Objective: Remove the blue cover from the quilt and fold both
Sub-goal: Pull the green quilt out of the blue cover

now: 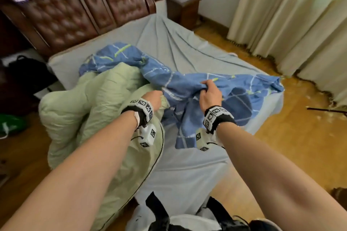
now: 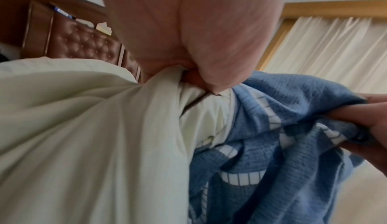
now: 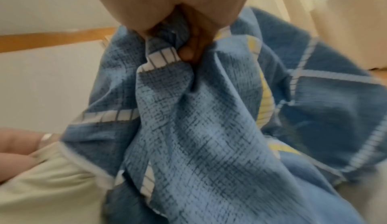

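Observation:
A pale green quilt (image 1: 90,103) lies bunched on the left half of the bed and hangs over its left edge. The blue cover (image 1: 240,92), with white and yellow lines, stretches from the quilt's far end across to the bed's right edge. My left hand (image 1: 155,97) grips a corner of the quilt (image 2: 87,128) where it comes out of the cover (image 2: 272,161). My right hand (image 1: 209,93) grips a bunched fold of the blue cover (image 3: 199,128), held up off the bed. The quilt (image 3: 41,191) shows at the lower left of the right wrist view.
The bed has a grey sheet (image 1: 187,165) and a dark tufted headboard (image 1: 75,15). A wooden nightstand (image 1: 185,8) stands at the far right corner. Long pale curtains (image 1: 291,24) hang at the right over a wooden floor (image 1: 293,146). Dark bags (image 1: 28,77) sit left of the bed.

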